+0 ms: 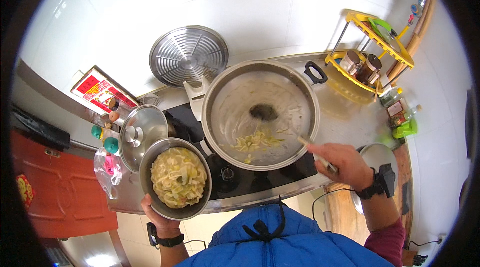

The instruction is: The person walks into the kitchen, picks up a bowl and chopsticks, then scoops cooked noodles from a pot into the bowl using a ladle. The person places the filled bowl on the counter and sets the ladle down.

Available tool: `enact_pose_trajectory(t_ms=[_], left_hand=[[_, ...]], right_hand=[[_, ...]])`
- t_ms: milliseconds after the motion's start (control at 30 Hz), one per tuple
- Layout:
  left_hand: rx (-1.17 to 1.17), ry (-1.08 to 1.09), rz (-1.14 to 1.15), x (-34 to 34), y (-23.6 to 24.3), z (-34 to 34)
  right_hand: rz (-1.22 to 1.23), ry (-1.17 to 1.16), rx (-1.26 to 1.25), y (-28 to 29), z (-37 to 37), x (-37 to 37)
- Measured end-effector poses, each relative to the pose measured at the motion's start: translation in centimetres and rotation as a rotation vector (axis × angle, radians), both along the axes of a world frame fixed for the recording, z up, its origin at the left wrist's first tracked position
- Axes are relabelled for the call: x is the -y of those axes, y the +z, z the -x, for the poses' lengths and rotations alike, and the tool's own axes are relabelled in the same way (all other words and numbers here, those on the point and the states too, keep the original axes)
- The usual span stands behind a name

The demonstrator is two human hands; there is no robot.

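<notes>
Metal bowl (pixel 176 212) of noodle-like food (pixel 177 177) sits just beside the wide pan (pixel 235 92); left hand (pixel 162 222) grips its near edge, hidden fingers presumably underneath for weight. Right hand (pixel 344 164), well apart, closes round a utensil's handle (pixel 325 163), slanted inward, probably for reach over pale scraps (pixel 257 141) inside.

The bowl (pixel 145 167) and pan (pixel 235 97) are gleaming silver, the food (pixel 178 177) is showing pale yellow and green, the cooktop (pixel 245 181) is showing black, the jacket (pixel 295 242) blue.
</notes>
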State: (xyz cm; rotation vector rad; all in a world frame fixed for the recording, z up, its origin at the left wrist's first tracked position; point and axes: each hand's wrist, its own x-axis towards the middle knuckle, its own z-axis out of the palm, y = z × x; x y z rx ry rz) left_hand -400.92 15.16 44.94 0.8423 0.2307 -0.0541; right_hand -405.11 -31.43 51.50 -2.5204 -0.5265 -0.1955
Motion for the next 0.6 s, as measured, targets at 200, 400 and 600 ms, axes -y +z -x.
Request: enact_pose_trajectory(t_ms=[200, 400, 600], left_hand=[[0.014, -0.007, 0.006, 0.3, -0.2, -0.2], [0.071, -0.071, 0.004, -0.2, -0.9, -0.3], [0.041, -0.05, 0.01, -0.6, -1.7, 0.0]], right_hand=[[0.043, 0.002, 0.051, 0.2, 0.8, -0.7], [0.083, -0.037, 0.03, 1.0, 2.7, -1.6], [0.115, -0.079, 0.004, 1.5, 3.4, -2.6]])
